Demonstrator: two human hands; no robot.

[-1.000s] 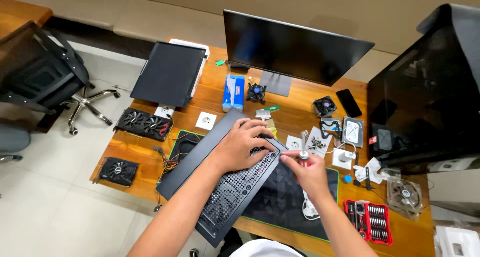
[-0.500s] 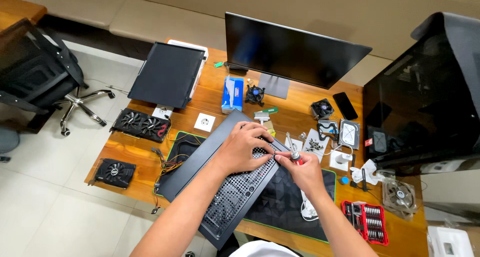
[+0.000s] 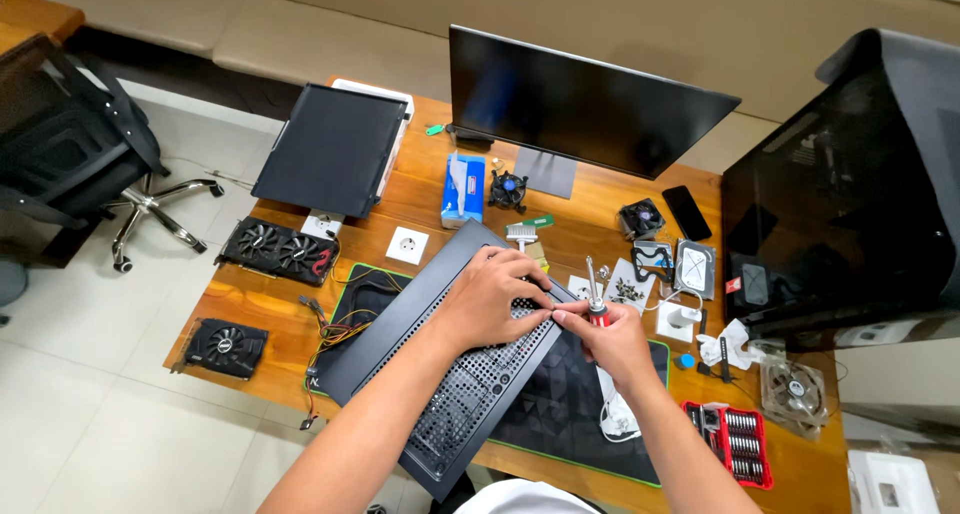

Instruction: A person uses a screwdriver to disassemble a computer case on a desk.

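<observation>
Wooden desk [image 3: 420,189] planks are carrying a scatter of computer parts, with a dark monitor [image 3: 585,104] standing along the far edge and a black computer case [image 3: 850,184] filling the right end. Lying slantwise across the near half of the desk, partly over a black mat [image 3: 575,414], is a long black perforated panel [image 3: 440,374]. The left hand [image 3: 490,294] is pressing flat on the panel's upper end, fingers curled over its far edge. The right hand [image 3: 610,339] is gripping a red-handled screwdriver [image 3: 593,294] with its shaft pointing up, fingertips meeting the left hand's at the panel's edge. Two graphics cards [image 3: 275,254] are sitting near the left edge, and a red bit set [image 3: 735,439] is resting toward the near right corner.
</observation>
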